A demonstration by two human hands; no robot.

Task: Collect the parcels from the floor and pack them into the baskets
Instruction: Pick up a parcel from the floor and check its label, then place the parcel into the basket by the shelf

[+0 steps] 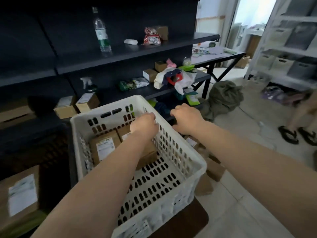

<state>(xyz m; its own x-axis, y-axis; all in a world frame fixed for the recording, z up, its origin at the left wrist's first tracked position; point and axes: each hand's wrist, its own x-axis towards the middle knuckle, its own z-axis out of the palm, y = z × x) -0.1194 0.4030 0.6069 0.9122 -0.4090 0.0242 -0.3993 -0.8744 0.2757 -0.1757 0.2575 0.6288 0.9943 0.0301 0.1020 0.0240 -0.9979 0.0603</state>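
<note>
A: Nearest the lens, two bare forearms, both stretched forward. Left one crosses over the white perforated basket [193, 162].

B: Left hand [145, 125]?

A: Back of hand up, wrist straight, inside the basket by its far right wall. Fingers curl down toward that wall; can't tell if they grip it or anything else.

B: Right hand [186, 117]?

A: Outside the basket, just past its far right corner, knuckles up, fingers bent into a loose fist. Whether it holds something, can't tell: fingertips hidden.

B: Parcels?

A: Labelled cardboard parcel [104, 146] lies flat in the basket's far left part, white label up. Second brown box [147, 156] beside it, partly under the left forearm. More brown parcels on the floor [214, 170] right of the basket, touching or just beside its right wall.

B: Basket sits on what?

A: Near corner overhangs a dark brown surface [188, 222]; can't tell what it is.

B: Surroundings, quick.

A: Dark shelving unit [120, 54] behind, water bottle [102, 33] on an upper shelf, two small boxes [77, 104] on a lower shelf. Big labelled box [20, 194] at bottom left. Another person's sandalled feet [298, 134] at the right edge.
</note>
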